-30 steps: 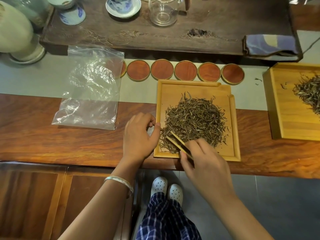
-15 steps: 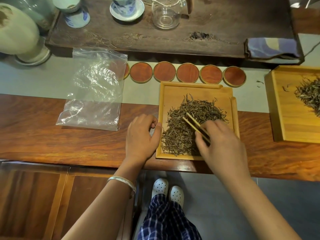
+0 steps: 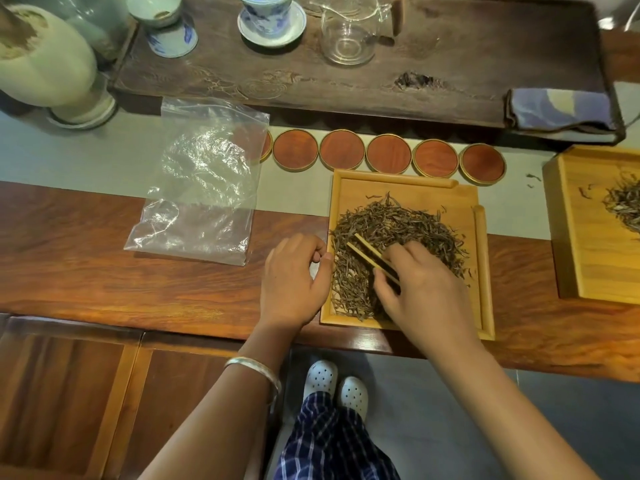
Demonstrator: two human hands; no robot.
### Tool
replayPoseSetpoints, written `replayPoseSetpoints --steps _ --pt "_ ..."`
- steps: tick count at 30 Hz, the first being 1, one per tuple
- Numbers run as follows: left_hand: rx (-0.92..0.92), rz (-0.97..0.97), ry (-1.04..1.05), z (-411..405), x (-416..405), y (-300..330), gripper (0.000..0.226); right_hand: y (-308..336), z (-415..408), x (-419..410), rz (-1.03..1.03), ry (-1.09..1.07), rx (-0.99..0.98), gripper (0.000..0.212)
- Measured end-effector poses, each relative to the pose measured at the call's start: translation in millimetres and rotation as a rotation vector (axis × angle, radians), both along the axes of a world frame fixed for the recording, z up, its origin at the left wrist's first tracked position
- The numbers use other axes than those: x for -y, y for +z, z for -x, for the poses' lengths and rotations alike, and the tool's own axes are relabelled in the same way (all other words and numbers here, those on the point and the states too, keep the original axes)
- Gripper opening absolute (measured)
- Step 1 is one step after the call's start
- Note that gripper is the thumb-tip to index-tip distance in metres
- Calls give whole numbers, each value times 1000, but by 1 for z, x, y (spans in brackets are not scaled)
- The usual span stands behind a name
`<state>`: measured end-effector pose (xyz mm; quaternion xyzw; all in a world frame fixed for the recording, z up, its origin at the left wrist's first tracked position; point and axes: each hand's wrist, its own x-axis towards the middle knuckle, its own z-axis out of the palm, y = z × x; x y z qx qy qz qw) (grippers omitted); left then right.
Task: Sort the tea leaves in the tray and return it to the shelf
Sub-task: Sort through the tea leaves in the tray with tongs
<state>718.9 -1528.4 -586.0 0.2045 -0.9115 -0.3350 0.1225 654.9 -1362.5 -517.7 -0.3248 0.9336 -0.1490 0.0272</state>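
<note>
Bamboo tweezers [image 3: 372,259] are pinched in the right hand [image 3: 422,289], tips angled up-left into dark dried tea leaves [image 3: 398,233] heaped in the pale wooden tray [image 3: 408,183]; the curled left hand [image 3: 294,282] is rested on the surface beside its left rim

Wooden table [image 3: 104,271]: tea tray [image 3: 483,271], plastic bag [image 3: 204,188], coasters [image 3: 388,153], second tray [image 3: 568,237].

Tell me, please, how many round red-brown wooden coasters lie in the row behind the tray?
6: five fully visible, one mostly under the clear plastic bag. More may be hidden.
</note>
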Motion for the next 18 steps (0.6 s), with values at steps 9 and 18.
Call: replayPoseSetpoints --steps 9,18 --pt "-2 -2 2 0 0 1 9 -3 7 4 54 -38 17 15" --pt "2 -7 9 -1 -1 2 8 4 -34 -32 82 -38 106 10"
